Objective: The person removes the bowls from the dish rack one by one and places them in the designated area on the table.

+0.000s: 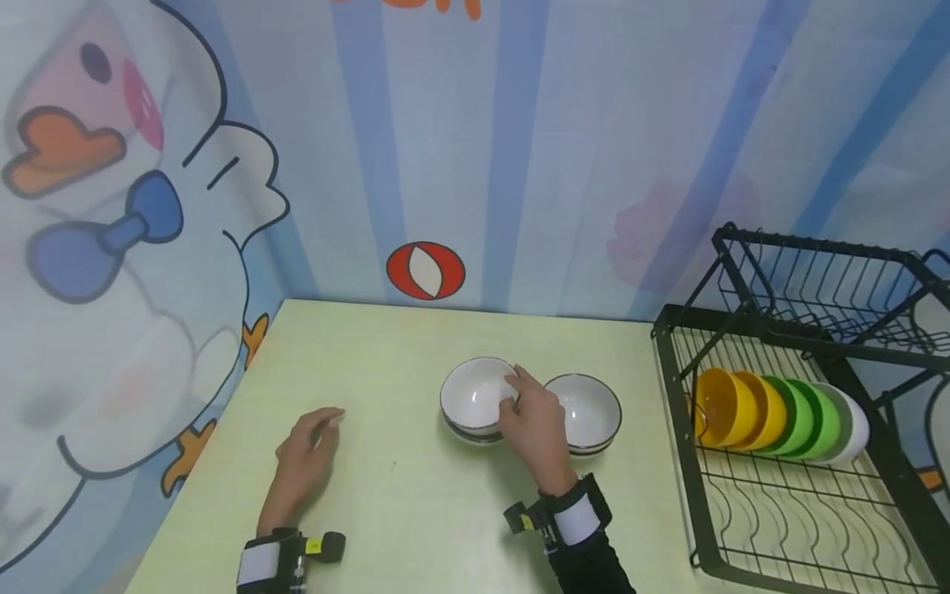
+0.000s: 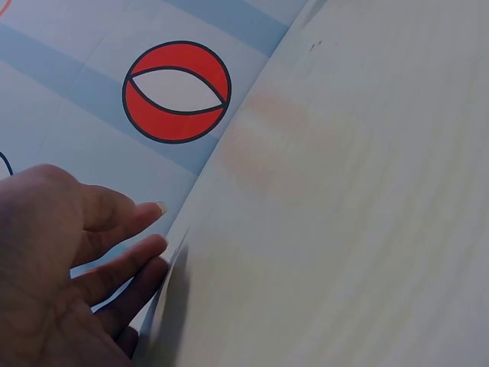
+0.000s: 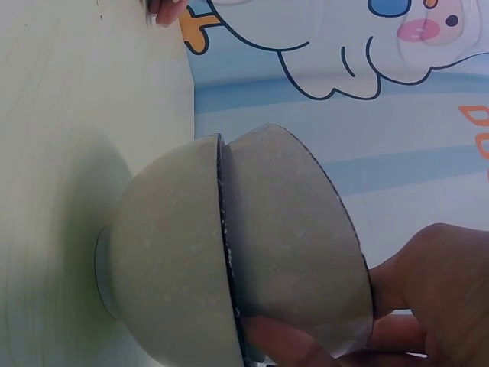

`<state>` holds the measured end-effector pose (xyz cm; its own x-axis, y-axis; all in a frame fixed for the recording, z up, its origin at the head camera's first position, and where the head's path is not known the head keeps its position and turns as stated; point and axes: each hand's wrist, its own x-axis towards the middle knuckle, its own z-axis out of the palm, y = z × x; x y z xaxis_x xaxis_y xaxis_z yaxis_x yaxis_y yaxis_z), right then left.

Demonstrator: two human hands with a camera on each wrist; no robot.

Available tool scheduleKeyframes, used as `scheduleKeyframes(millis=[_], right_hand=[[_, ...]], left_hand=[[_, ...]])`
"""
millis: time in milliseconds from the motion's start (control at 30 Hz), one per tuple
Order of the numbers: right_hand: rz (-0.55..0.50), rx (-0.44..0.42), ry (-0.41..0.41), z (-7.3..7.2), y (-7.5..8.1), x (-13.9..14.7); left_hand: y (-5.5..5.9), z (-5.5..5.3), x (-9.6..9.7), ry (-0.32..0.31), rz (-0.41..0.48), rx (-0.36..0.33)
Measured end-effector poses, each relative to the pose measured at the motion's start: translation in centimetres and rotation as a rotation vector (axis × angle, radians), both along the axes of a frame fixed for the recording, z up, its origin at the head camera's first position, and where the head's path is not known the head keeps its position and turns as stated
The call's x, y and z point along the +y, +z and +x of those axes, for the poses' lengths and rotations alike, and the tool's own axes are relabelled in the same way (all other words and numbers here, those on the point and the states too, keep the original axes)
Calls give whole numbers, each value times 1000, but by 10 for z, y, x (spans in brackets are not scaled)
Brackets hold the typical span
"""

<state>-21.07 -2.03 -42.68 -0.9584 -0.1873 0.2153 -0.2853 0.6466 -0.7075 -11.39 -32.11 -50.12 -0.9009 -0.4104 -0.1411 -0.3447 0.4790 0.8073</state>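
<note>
My right hand (image 1: 538, 422) pinches the rim of a white bowl (image 1: 473, 398) with a dark edge. In the right wrist view this bowl sits partly inside a lower white bowl (image 3: 168, 252), tilted, with a gap between the two rims. The lower bowl stands on the table, mostly hidden from the head view. Just right of my right hand are more white bowls (image 1: 590, 408), stacked and partly covered by the hand. My left hand (image 1: 306, 452) is over the left part of the table, fingers loosely bent, holding nothing.
On the right stands a black wire dish rack (image 1: 679, 445) with an upper tier. Yellow bowls (image 1: 723, 408), green bowls (image 1: 797, 417) and a white bowl (image 1: 853, 425) lean in a row inside it. A printed cloth backdrop (image 1: 445, 165) rises behind the pale table (image 1: 401, 511).
</note>
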Motion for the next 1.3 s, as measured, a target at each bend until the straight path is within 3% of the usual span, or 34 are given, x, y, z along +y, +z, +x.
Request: scheduleKeyframes(millis=[200, 333, 467, 600, 833, 1067, 1300], right_hand=[[55, 24, -34, 0, 0, 10], [65, 23, -77, 1, 1, 26], [95, 10, -108, 3, 3, 44], [112, 3, -134, 4, 6, 55], [97, 11, -143, 6, 17, 64], [58, 62, -184, 12, 24, 86], [62, 144, -230, 7, 32, 100]], left_hand=[[-5, -3, 4, -2, 21, 6], [-11, -20, 13, -59, 12, 51], [-17, -37, 26, -89, 26, 54], [-18, -44, 31, -103, 23, 49], [-15, -35, 24, -79, 37, 11], [-12, -24, 14, -55, 22, 24], [-3, 0, -5, 5, 47, 3]])
